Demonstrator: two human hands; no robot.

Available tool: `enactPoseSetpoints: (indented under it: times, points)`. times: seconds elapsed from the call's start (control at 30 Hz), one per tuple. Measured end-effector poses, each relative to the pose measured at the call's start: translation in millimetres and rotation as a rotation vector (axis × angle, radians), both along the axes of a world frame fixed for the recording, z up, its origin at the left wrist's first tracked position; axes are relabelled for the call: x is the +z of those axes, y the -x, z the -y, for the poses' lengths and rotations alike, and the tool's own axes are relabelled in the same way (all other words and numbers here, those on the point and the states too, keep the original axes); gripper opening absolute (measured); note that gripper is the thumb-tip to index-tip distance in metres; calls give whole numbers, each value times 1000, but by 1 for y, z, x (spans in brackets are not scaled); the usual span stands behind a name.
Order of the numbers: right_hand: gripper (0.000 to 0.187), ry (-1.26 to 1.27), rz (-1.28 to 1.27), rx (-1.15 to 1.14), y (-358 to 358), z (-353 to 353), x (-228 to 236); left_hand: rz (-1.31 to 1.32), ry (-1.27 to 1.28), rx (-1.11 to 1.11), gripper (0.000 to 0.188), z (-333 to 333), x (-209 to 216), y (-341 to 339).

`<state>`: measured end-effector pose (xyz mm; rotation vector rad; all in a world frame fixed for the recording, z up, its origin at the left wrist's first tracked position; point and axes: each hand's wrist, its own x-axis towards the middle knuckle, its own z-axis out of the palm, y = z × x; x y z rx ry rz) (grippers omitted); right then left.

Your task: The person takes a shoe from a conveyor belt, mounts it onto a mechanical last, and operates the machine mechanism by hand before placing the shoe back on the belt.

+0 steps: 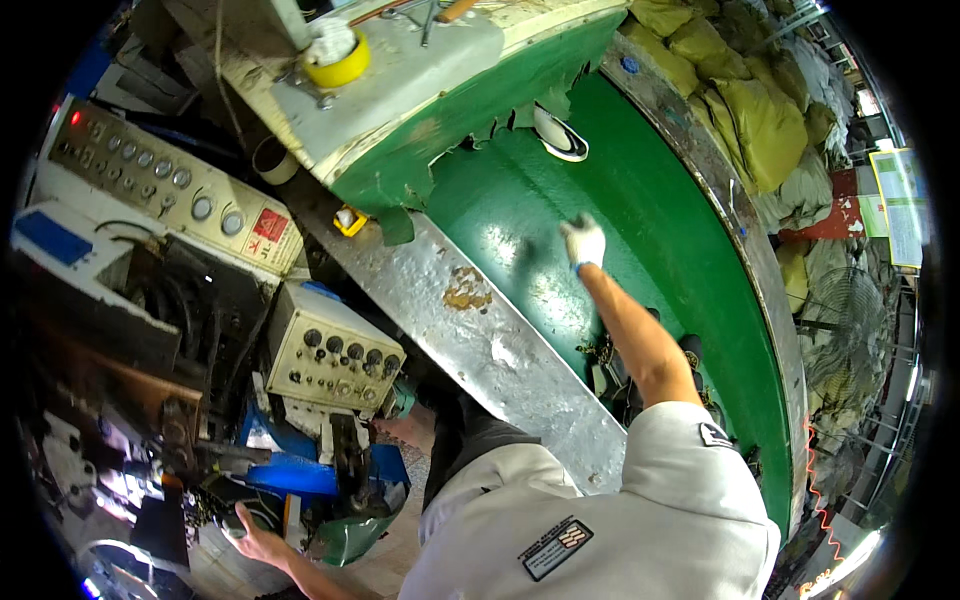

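My right hand (585,243), in a white glove, reaches over a green belt surface (650,220). Its fingers look partly spread, with nothing seen between them. Beyond it lies a white-rimmed shoe-shaped piece with a dark middle (560,135), at the edge of a torn green curtain (400,150). Several dark shoes (605,375) sit on the belt beside my right forearm, partly hidden by it. Down at the lower left, my left hand (258,542) has its fingers closed at a dark object beside the machinery; what it grips is too unclear to name.
A worn metal ledge (480,340) edges the belt in front of me. Control panels with knobs (335,350) and gauges (170,180) stand left. A yellow tape roll (340,65) rests on the machine top. Stuffed yellowish sacks (750,120) and a fan (845,320) are at right.
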<state>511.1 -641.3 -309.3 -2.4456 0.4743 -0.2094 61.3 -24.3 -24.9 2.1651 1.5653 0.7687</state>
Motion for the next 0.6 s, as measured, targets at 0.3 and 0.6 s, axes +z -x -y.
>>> enactPoseSetpoints:
  times: [0.3,0.6]
  points:
    - [73,506,-175,253,-239,8,32,90,74,34,58,2,3,-2]
    - [66,273,-433,299,-293,32,-20,126,324,66,55,-29,0,-2]
